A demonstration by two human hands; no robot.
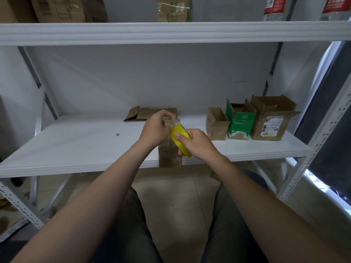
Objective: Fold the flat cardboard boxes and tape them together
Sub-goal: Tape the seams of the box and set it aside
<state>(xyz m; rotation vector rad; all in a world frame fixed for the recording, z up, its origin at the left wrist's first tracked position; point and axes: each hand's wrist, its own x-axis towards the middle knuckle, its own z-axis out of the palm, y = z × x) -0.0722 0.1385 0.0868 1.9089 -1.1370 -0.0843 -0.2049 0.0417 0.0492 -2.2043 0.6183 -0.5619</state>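
A small brown cardboard box [169, 156] stands at the front edge of the white shelf [76, 147], partly overhanging it. My right hand [197, 143] grips a yellow roll of tape [180, 138] just above the box. My left hand [156, 128] pinches the clear tape end pulled from the roll, over the box's top. The hands hide most of the box's top. A flat unfolded cardboard box [146, 113] lies at the back of the shelf behind my left hand.
Three folded boxes stand at the right of the shelf: a small brown one [216, 124], a green and white one [240, 122] and a larger brown one [271, 118] with a label. An upper shelf [171, 32] carries more cartons. My knees are below the shelf.
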